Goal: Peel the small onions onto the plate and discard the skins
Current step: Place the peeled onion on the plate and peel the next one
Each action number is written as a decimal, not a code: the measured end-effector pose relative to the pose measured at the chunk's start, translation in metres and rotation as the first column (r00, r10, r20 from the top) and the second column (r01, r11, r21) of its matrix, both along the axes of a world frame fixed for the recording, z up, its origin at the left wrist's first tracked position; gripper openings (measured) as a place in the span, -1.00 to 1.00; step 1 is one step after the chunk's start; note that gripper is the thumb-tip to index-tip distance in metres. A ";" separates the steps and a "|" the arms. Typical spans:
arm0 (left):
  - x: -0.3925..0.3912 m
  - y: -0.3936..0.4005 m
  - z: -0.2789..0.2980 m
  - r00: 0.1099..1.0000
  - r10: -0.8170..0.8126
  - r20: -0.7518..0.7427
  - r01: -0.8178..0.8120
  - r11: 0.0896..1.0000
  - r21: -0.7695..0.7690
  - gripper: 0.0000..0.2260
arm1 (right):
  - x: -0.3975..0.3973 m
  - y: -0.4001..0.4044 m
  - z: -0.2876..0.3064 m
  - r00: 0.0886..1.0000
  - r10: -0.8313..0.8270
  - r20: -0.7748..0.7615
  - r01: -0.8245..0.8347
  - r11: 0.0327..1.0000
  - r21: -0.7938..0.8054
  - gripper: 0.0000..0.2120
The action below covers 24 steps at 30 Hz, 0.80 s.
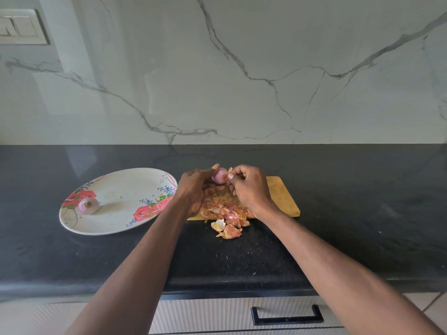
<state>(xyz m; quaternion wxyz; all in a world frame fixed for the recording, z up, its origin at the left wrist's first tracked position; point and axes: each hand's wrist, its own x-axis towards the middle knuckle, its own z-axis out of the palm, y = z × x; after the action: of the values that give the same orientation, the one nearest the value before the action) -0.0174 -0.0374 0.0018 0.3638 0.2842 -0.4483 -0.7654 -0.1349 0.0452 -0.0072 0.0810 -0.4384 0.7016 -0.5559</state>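
At the upper left of the frame a switch plate (23, 26) sits on the veined marble wall (242, 68). Below it, on the dark stone surface (362, 201), left of centre, lies an oval plate (121, 189) printed with red roses. One peeled onion (87, 205), pale purple, rests on the plate's left part, touching nothing else.

Moving toward the middle, the left hand (193, 189) is raised just above the near end of a wooden cutting board (283, 194). Its fingers curl around a small onion (219, 175), pinkish and mostly bare, held up between both hands. Right beside it, the right hand (249, 187) has its thumb and fingertips pinched on a scrap of dry skin (229, 170) at the onion's right end, the other fingers curled in.

Under the hands a heap of onion skins (225, 211), orange and papery, covers the left part of the board and spills over its near edge onto the surface, where a few curled pieces lie just off the board. The right part of the board is bare wood.

At the bottom of the frame, right of centre, a black drawer handle (287, 315) shows on a pale ribbed drawer front under the surface's edge.
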 end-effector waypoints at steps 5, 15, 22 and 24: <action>0.001 -0.001 -0.001 1.000 -0.023 0.000 0.023 1.000 0.019 -0.74 | 0.002 0.004 0.006 0.961 0.100 0.258 -0.094 0.995 -0.035 -0.84; 0.007 0.001 0.006 0.995 -0.055 -0.078 0.061 0.995 0.080 -0.89 | 0.000 0.009 0.014 0.717 0.312 0.624 -0.242 0.950 -0.196 -0.82; 0.008 0.000 0.006 0.990 0.001 -0.140 0.008 0.998 0.066 -0.91 | -0.003 0.014 0.021 0.665 0.414 0.622 -0.382 0.904 -0.193 -0.84; 0.009 -0.002 0.005 0.988 0.037 -0.151 -0.027 0.997 0.071 -0.90 | -0.004 0.015 0.022 0.679 0.412 0.607 -0.395 0.903 -0.170 -0.84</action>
<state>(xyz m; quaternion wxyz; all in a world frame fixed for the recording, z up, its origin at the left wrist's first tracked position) -0.0089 -0.0390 0.0068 0.3994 0.2443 -0.3880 -0.7939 -0.1390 0.0604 0.0148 0.4260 -0.3713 0.5121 -0.6468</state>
